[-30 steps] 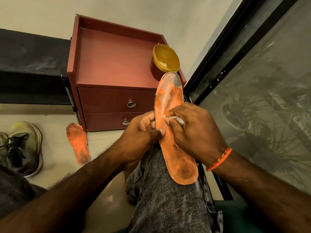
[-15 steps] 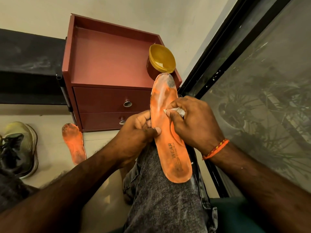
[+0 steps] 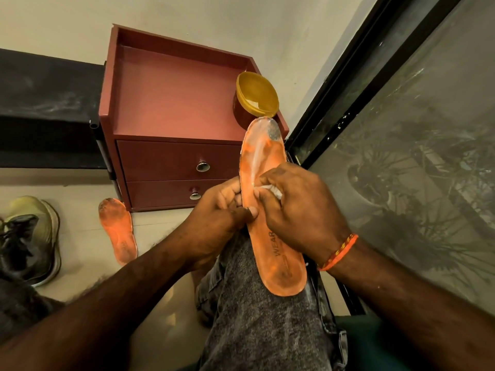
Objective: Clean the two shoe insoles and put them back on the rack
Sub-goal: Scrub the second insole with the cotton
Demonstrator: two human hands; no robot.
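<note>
Pinching the insole point(image 3: 270, 210) against your knee with your left hand point(image 3: 219, 218), keep your right hand point(image 3: 300, 210) gripping the white cloth point(image 3: 272, 189) and rub toward the grey toe at twelve o'clock; the second insole point(image 3: 117, 231) waits on the floor at nine o'clock.

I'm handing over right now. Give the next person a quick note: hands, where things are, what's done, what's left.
Left hand grips the edge of the insole lying on the knee.
Right hand presses a white wipe onto its middle.
Toe end looks smeared with cleaner and has a dark patch; the cleaning is unfinished.
Second insole lies on the floor by the cabinet, dirty-looking.
Left: finish both, return them to the rack.
</note>
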